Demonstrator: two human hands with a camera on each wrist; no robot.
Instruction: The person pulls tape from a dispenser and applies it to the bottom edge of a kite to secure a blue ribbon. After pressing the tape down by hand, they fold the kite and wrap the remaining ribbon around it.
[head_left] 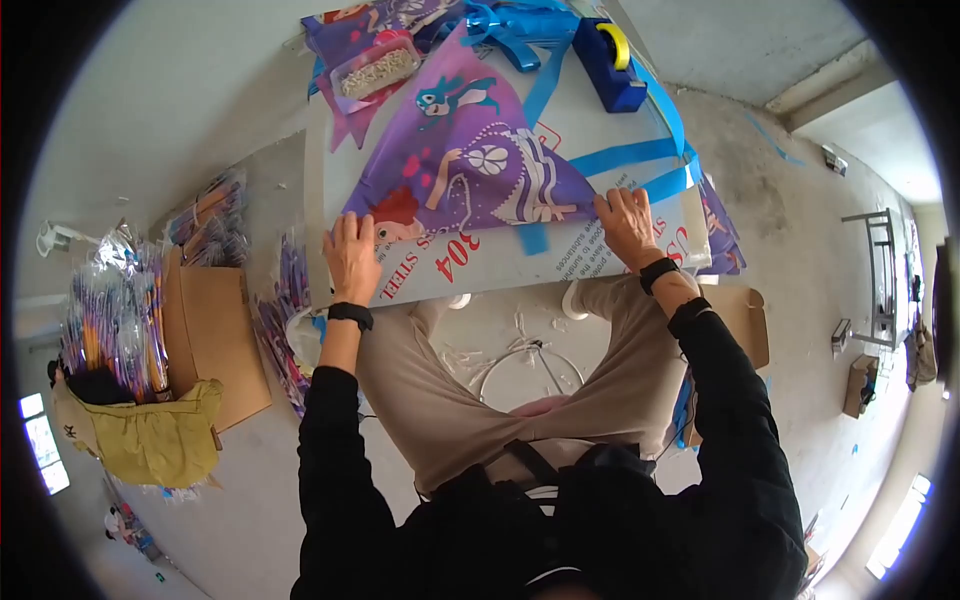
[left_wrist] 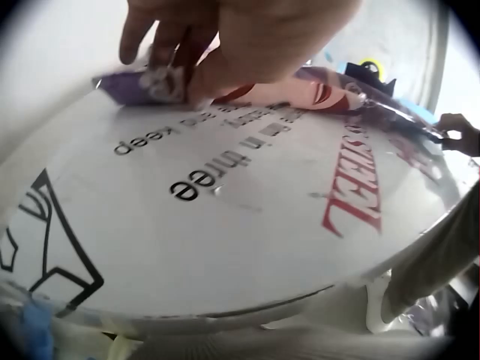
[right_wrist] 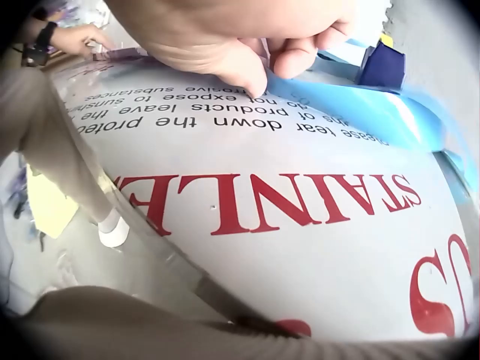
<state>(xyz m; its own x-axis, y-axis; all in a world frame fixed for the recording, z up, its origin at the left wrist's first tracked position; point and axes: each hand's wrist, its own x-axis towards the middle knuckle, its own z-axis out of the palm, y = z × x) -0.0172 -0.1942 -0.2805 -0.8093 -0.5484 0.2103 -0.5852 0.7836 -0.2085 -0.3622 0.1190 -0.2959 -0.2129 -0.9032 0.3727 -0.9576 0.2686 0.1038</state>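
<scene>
A purple triangular sheet [head_left: 455, 150] printed with a red-haired figure lies on the white lettered board [head_left: 460, 270], its long edge toward the person. At that edge's left corner the left hand [head_left: 354, 262] pinches the sheet; the left wrist view shows this hand [left_wrist: 240, 41] with thumb and fingers on the purple corner [left_wrist: 127, 88]. The right hand [head_left: 630, 232] pinches the opposite corner. In the right wrist view the right hand [right_wrist: 240, 37] has its thumb and fingers bent down at the board beside a blue strip [right_wrist: 360, 109], and its fingertips are partly hidden.
At the board's far side are a blue tape dispenser [head_left: 610, 75] with a yellow roll, a clear tray [head_left: 376, 72] of small pale pieces and blue ribbon [head_left: 520, 25]. Cardboard boxes [head_left: 215, 340] and wrapped bundles [head_left: 115, 320] stand at left, another box [head_left: 738, 325] at right.
</scene>
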